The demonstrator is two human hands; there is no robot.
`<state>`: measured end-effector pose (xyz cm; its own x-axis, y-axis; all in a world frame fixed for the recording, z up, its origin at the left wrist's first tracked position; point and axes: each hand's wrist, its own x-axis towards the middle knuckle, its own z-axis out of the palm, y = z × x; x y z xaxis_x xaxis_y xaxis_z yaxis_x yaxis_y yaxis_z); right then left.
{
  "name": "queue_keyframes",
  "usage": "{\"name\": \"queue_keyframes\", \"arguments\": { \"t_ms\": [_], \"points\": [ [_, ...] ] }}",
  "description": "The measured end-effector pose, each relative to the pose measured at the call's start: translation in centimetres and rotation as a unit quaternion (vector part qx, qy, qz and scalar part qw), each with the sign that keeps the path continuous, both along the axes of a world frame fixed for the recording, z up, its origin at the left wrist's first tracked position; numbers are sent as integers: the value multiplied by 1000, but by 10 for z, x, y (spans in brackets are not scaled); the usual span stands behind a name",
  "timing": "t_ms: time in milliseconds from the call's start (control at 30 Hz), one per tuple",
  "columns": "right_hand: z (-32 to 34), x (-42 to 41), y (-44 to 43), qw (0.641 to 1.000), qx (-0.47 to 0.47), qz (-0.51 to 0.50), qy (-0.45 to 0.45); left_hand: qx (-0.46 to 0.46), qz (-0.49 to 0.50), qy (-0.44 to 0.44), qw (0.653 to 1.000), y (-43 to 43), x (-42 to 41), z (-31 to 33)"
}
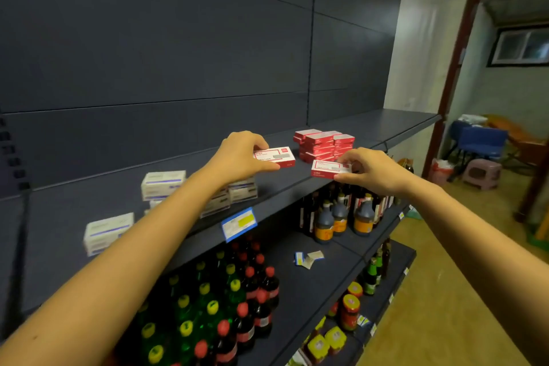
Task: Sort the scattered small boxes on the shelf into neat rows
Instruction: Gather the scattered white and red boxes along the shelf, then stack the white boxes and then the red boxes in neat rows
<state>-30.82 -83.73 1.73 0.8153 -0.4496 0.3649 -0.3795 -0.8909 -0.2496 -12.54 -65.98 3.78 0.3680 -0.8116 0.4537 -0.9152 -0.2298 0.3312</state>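
A shop aisle with a dark blue-grey back panel fills the view, and the top shelf [395,123] runs from near left to far right, towards a doorway. The left hand [237,156] reaches over the middle of this shelf and grips a red-and-white box [280,156], fingers curled over its far edge and thumb under its near side; whether the box touches the shelf cannot be told. The right hand [375,169] pinches a second red-and-white box [326,169] by its right end, at the shelf's front edge, near the first box but apart from it. Just behind both, further along the shelf, stands a stack of red boxes [323,144], several layers high. To the left lie white boxes with a blue stripe: one pile [162,184] beyond the left forearm, a single one [107,232] nearest the camera, and more [243,191] partly hidden under the left wrist. A blue price tag [239,223] hangs on the shelf's front edge. On the shelf below stand dark sauce bottles [340,217] at the right and green and red-capped bottles [214,303] at the left. Past the doorway are a blue chair [481,140] and a pink stool [481,173].
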Motion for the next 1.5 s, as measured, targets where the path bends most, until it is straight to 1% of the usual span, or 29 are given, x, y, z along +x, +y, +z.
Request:
{"name": "queue_keyframes", "arguments": {
  "t_ms": [67, 167, 433, 667, 867, 1067, 1233, 1300, 1367, 1500],
  "points": [
    [5, 6, -32, 1000, -1, -10, 12, 4, 2, 8, 1000, -33, 5, 3],
    [11, 15, -77, 1000, 10, -20, 1, 8, 8, 9, 1000, -75, 15, 6],
    [12, 39, -161, 999, 34, 20, -33, 23, 39, -1, 999, -158, 30, 14],
    [14, 72, -238, 995, 40, 81, -49, 29, 96, 16, 995, -216, 43, 14],
    [24, 105, -289, 987, 54, 149, -24, 31, 156, 58, 986, -256, 49, 12],
    [24, 133, -315, 976, 61, 210, 16, 44, 211, 110, 970, -277, 51, 5],
    [16, 151, -324, 964, 64, 253, 51, 43, 231, 139, 962, -279, 47, -1],
    [14, 155, -326, 960, 54, 262, 84, 37, 244, 133, 960, -277, 45, 0],
    [17, 158, -327, 959, 45, 267, 86, 12, 268, 107, 957, -272, 43, 3],
    [36, 165, -308, 953, 21, 303, 11, -19, 325, 46, 944, -239, 36, 14]
  ]
}}
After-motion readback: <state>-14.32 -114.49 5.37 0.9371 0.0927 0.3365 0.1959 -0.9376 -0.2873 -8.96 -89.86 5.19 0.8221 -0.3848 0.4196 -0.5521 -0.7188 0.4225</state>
